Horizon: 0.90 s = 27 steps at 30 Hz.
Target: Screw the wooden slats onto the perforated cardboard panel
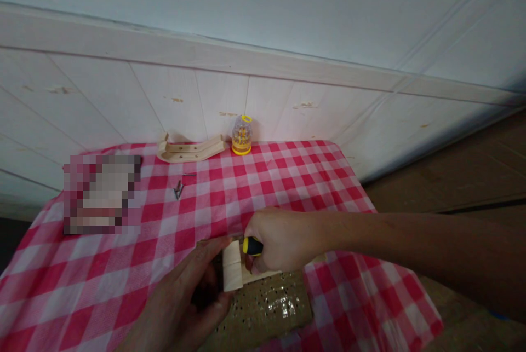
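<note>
My right hand point(275, 240) is wrapped round a screwdriver whose black and yellow handle point(252, 246) sticks out to the left of the fist; its tip is hidden. Beside it, my left hand point(193, 281) grips the end of a pale wooden piece point(233, 270), thumb near and fingers at the far side. The wooden piece has a raised curved end and a flat part running right beneath my right hand. Under it lies a brown board point(271, 308) dotted with small holes, its surface shiny.
A second curved wooden piece point(191, 150) with holes lies near the wall. Right of it stands a clear and yellow bit container point(241, 136). Several metal screws point(178, 190) lie on the red checked tablecloth point(263, 177). A blurred-out flat object point(104, 193) rests at left.
</note>
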### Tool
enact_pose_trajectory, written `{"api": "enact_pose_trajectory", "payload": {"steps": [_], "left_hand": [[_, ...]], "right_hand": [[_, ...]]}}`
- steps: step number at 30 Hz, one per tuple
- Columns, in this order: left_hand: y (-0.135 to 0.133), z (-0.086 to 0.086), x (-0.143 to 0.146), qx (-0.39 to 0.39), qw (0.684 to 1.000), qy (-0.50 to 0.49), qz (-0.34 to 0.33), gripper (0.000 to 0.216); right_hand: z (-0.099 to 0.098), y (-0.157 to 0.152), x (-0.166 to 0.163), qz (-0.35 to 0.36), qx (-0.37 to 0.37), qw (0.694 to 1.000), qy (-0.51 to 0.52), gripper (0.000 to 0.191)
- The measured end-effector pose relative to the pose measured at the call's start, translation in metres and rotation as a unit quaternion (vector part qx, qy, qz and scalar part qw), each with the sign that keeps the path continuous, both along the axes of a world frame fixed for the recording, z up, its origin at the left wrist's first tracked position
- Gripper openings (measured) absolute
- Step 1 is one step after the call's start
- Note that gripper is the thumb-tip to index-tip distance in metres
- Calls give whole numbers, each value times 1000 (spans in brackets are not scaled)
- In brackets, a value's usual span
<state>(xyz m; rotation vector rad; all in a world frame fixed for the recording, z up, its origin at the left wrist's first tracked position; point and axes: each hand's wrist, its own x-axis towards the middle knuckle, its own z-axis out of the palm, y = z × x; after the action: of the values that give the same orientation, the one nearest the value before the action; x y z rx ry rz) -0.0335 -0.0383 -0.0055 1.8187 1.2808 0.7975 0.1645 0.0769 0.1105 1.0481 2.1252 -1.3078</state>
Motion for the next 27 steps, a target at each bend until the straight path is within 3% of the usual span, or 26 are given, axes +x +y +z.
{"api": "enact_pose_trajectory", "payload": {"steps": [12,19,27], "left_hand": [[4,13,6,8,1000,-25,17,52],[1,8,3,1,1000,-18,20,56],[0,6,3,-11,1000,-15,20,57]], "right_hand": [[-10,4,-4,16,-14,1000,-23,18],[-18,7,-3,8,-34,999,-32,21],[-10,5,-6,26,-18,999,-41,21]]}}
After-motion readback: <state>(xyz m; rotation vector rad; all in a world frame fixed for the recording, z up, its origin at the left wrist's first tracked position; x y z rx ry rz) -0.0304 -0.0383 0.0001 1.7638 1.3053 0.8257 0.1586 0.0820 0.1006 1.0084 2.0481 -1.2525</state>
